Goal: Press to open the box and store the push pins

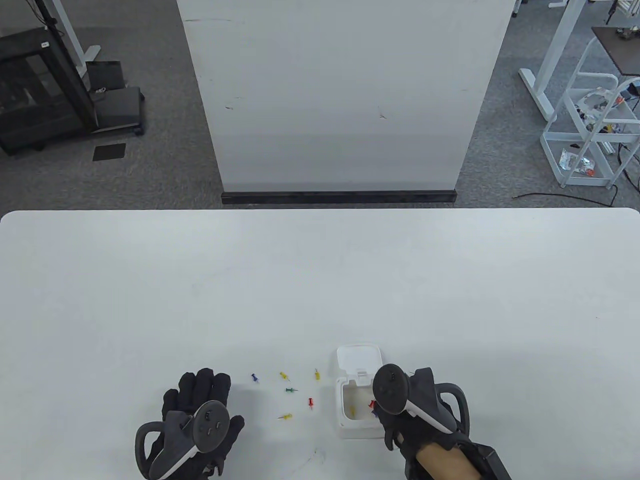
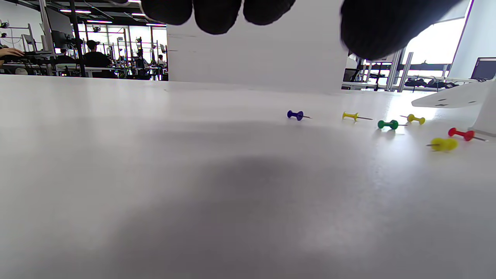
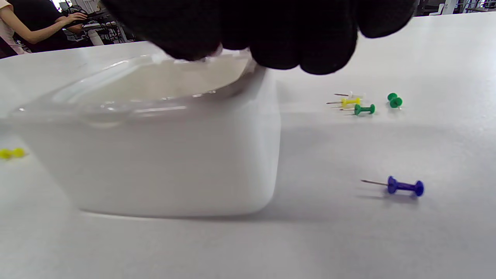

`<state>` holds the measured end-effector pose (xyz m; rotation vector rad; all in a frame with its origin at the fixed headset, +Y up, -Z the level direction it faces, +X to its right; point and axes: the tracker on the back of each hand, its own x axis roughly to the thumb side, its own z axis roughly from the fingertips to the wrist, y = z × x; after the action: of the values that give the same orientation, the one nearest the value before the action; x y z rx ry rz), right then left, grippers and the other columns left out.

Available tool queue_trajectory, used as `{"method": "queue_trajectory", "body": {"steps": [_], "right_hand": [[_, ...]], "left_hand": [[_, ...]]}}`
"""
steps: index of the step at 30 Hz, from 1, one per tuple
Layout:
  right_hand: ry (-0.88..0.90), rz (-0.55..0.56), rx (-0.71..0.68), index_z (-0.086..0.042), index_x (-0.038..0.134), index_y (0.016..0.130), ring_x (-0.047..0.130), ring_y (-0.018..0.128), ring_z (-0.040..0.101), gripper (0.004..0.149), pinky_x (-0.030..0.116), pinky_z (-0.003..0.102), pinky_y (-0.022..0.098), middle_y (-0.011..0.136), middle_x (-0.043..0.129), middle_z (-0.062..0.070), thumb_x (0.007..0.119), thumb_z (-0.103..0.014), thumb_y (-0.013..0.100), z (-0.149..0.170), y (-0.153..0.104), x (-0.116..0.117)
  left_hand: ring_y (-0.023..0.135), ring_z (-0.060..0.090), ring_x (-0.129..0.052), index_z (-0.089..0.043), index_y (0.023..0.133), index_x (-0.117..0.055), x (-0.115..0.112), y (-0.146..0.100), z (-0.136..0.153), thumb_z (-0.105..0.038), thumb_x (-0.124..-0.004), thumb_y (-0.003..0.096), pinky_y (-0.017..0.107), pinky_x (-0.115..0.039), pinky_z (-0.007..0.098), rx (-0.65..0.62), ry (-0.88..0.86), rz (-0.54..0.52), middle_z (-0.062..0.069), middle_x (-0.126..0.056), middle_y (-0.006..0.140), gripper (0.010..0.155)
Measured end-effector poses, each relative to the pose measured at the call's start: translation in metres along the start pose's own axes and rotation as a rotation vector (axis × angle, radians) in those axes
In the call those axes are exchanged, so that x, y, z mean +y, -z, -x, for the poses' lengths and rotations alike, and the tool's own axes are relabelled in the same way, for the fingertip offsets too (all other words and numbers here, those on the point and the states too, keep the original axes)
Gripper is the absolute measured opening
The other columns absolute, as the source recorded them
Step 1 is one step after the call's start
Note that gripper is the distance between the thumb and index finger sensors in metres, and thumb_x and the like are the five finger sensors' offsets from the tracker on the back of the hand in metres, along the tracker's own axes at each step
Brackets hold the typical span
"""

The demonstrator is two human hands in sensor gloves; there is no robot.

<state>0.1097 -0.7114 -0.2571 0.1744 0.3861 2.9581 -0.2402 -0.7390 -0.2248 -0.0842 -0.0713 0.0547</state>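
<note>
Under right hand: white box, lid flipped open beyond fingers; yellow pin and red pin inside. Right grip state cannot tell, fingers curled over box rim. Left hand flat on table, fingers spread, holds nothing. Between hands: six loose pins, blue pin nearest left fingertips.

Your left hand lies flat, fingers spread — your right hand hovers, fingers curled downward.

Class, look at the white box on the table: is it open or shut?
Open. The white box has its lid swung back and lying behind it, and the table view shows its inside, with a yellow pin in it.
</note>
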Motion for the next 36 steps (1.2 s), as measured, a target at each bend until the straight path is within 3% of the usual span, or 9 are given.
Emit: {"method": "queue_trajectory", "body": {"steps": [11,15,21,23,26,36], "right_hand": [[0.02,0.008,0.04,-0.024,0.066,0.09,0.082,0.076,0.036,0.046,0.063,0.058,0.068,0.086,0.08,0.004,0.081,-0.035,0.048,0.024,0.0,-0.005],[-0.022,-0.063,0.094,-0.024,0.07,0.09,0.082,0.077,0.037,0.046,0.062,0.059,0.068,0.087,0.08,0.006,0.084,-0.033,0.047,0.043,0.0,0.001],[-0.133,-0.225,0.151,-0.024,0.066,0.094,0.079,0.081,0.038,0.054,0.06,0.06,0.07,0.091,0.077,0.006,0.087,-0.036,0.046,0.06,0.001,0.03],[-0.165,-0.168,0.148,-0.025,0.063,0.093,0.079,0.08,0.037,0.055,0.06,0.059,0.07,0.09,0.075,0.005,0.086,-0.037,0.045,0.058,0.0,0.037],[-0.217,-0.098,0.133,-0.025,0.067,0.089,0.081,0.076,0.036,0.046,0.062,0.059,0.069,0.086,0.079,0.005,0.083,-0.034,0.047,0.053,-0.001,0.042],[-0.265,-0.058,0.13,-0.026,0.069,0.087,0.084,0.073,0.036,0.042,0.065,0.058,0.067,0.082,0.08,0.006,0.082,-0.034,0.048,0.048,-0.002,0.045]], "left_hand": [[0.11,0.044,-0.035,-0.027,0.11,-0.033,0.0,0.0,0.0,-0.06,-0.069,0.0458,0.078,-0.034,0.064,-0.001,-0.006,0.003,0.01,-0.034,0.12,0.08],[0.11,0.044,-0.035,-0.027,0.11,-0.033,0.0,0.0,0.0,-0.06,-0.069,0.0459,0.078,-0.034,0.064,-0.001,-0.008,0.006,0.01,-0.034,0.12,0.08],[0.11,0.044,-0.035,-0.027,0.11,-0.033,0.0,0.0,0.0,-0.06,-0.069,0.0457,0.078,-0.034,0.064,-0.003,-0.004,0.008,0.01,-0.034,0.12,0.08],[0.11,0.044,-0.035,-0.027,0.11,-0.033,0.0,0.0,-0.001,-0.06,-0.069,0.0458,0.078,-0.034,0.064,-0.004,-0.003,0.009,0.01,-0.034,0.12,0.08],[0.11,0.044,-0.035,-0.027,0.11,-0.033,-0.001,0.0,-0.001,-0.06,-0.069,0.0457,0.078,-0.035,0.064,-0.001,-0.001,0.012,0.01,-0.034,0.12,0.08],[0.11,0.044,-0.035,-0.027,0.11,-0.033,0.0,0.001,-0.001,-0.06,-0.069,0.0458,0.078,-0.034,0.064,0.003,-0.002,0.017,0.01,-0.034,0.12,0.08]]}}
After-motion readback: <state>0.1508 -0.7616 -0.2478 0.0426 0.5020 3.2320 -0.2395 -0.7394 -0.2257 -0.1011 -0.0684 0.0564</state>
